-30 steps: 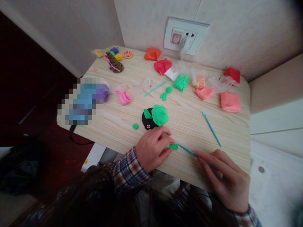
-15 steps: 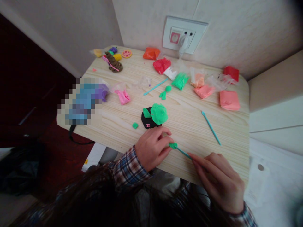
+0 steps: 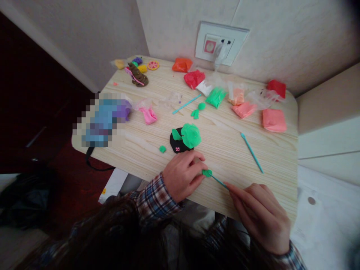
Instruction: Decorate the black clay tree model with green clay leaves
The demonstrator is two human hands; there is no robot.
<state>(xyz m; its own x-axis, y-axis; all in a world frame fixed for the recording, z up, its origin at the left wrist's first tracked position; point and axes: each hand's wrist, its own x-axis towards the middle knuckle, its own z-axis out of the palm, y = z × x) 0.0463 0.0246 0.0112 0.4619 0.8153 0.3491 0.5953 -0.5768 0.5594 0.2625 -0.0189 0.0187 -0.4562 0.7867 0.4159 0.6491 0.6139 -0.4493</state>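
My left hand [image 3: 184,174] is closed near the table's front edge, its thumb and finger pinching a small flat piece of green clay [image 3: 207,173]. In my right hand [image 3: 261,213] is a thin blue modelling tool [image 3: 219,181], and its tip touches the green piece. Just beyond my left hand lies a black clay base [image 3: 174,144] with a small pink flower on it. A large round green clay leaf [image 3: 191,135] and a smaller green one [image 3: 176,134] stand on that base. To its left sits a little green lump [image 3: 162,149].
Another blue tool [image 3: 252,153] lies at right, and a second [image 3: 187,104] farther back. Clay packets, such as a green one [image 3: 216,97] and a pink one [image 3: 148,115], line the table [image 3: 225,138]. A brown coiled clay figure [image 3: 137,77] stands back left. The wall carries a socket [image 3: 222,43].
The view has shifted slightly, so everything sits a little farther right. Both hands keep nearly the same pose, with the tool still against the green clay piece.
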